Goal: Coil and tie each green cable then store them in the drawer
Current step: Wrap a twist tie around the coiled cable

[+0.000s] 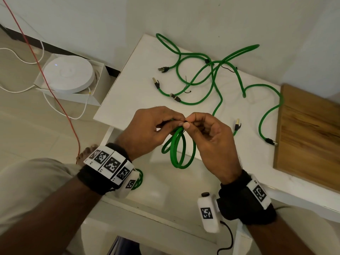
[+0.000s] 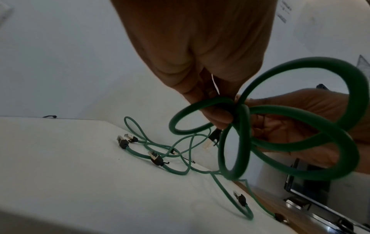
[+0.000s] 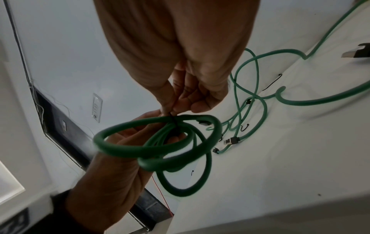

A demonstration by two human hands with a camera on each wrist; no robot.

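A coiled green cable [image 1: 177,148] [image 2: 280,142] [image 3: 160,150] hangs in loops between both hands above the open drawer [image 1: 165,190]. My left hand [image 1: 156,126] [image 2: 210,110] grips the bundle at its top. My right hand [image 1: 200,126] [image 3: 180,109] pinches a thin black tie [image 3: 171,118] at the same spot, thumb against forefinger. Several loose green cables [image 1: 211,76] [image 2: 170,158] [image 3: 260,98] with black and gold plugs lie tangled on the white tabletop [image 1: 128,92]. Another coiled green cable [image 1: 138,179] shows in the drawer, partly hidden by my left wrist.
A wooden board [image 1: 309,137] lies on the table's right end. Loose black ties [image 1: 229,69] sit among the cables. On the floor at left stands a white round device [image 1: 68,74] in a box, with white wires and a red wire [image 1: 55,85] crossing the floor.
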